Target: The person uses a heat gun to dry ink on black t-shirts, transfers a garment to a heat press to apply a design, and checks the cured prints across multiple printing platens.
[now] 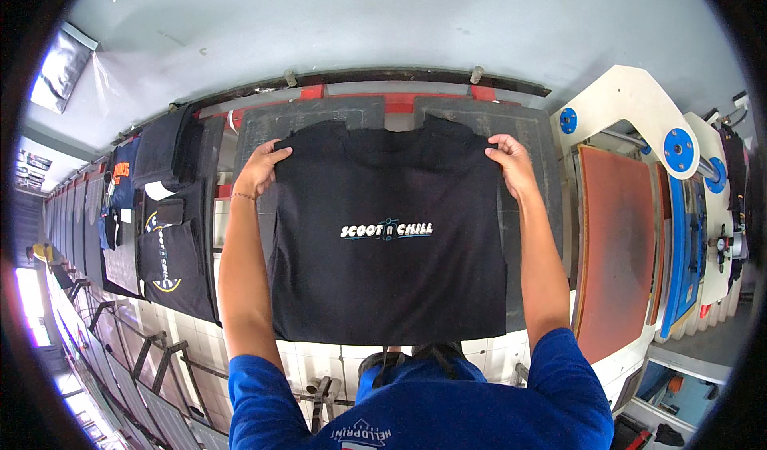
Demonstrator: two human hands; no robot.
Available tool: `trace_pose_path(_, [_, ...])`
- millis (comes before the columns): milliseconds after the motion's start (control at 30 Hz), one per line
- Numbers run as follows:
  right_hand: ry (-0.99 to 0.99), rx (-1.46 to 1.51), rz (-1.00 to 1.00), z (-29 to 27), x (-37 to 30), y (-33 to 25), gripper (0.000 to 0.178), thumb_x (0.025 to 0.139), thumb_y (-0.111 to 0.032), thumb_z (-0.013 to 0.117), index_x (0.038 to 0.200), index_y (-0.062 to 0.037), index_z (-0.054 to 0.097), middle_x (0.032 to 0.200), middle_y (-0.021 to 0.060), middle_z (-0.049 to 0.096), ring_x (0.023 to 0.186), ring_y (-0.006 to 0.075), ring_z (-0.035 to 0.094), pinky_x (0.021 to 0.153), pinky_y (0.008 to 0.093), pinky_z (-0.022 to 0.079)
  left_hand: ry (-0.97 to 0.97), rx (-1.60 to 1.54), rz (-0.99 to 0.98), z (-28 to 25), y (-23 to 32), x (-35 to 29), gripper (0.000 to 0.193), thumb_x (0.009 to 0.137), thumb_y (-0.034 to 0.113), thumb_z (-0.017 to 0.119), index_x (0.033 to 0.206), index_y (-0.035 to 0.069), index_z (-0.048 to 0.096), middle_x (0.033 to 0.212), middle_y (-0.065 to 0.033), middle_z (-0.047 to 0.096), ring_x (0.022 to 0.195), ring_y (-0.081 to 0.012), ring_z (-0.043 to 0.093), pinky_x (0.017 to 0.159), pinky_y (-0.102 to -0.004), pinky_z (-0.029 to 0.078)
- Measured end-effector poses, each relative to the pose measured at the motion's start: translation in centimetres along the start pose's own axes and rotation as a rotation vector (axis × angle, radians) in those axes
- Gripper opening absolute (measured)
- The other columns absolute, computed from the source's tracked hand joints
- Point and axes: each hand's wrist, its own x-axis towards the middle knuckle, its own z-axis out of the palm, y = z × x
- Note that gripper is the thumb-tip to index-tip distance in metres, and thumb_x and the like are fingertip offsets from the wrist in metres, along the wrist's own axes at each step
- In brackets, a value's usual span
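Observation:
A black cut shirt panel [391, 286] with a small white and teal print across its middle is stretched out in front of me. My left hand [260, 167] pinches its upper left corner between thumb and fingers. At the upper right corner, my right hand [513, 162] grips the cloth the same way. The panel's top edge is uneven around the neckline, and its lower edge hangs near my waist. Dark grey flat boards [534, 130] lie behind the cloth, which covers much of them.
On the left, folded black garments [166, 148] and a black printed piece [169, 262] rest on more boards. A heat press with a reddish-brown plate [613, 250] and a cream frame [627, 98] stands at the right. Metal rack arms [160, 354] reach out at lower left.

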Motion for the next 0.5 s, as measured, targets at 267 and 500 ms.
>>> trace_pose_path(267, [0.099, -0.278, -0.035, -2.0, 4.4, 5.6, 0.039, 0.080, -0.003, 0.073, 0.116, -0.0025, 0.059, 0.091, 0.0032, 0.060, 0.081, 0.0130, 0.056, 0.073, 0.0292, 0.046, 0.379, 0.562, 0.233, -1.1, -3.2, 3.5, 0.019, 0.083, 0.018, 0.074, 0.088, 0.001, 0.068, 0.088, -0.0100, 0.071, 0.078, -0.0247, 0.066, 0.075, -0.0350, 0.051])
trace_pose_path(500, [0.287, -0.693, -0.182, -0.9, -2.7, 2.0, 0.031, 0.085, -0.018, 0.071, 0.110, -0.0027, 0.060, 0.082, 0.0077, 0.063, 0.076, 0.0189, 0.060, 0.071, 0.0343, 0.048, 0.890, 0.859, 0.529, 1.3, -4.5, -3.8, 0.025, 0.088, 0.022, 0.066, 0.101, 0.001, 0.062, 0.093, -0.0193, 0.061, 0.094, -0.0354, 0.060, 0.081, -0.0435, 0.047])
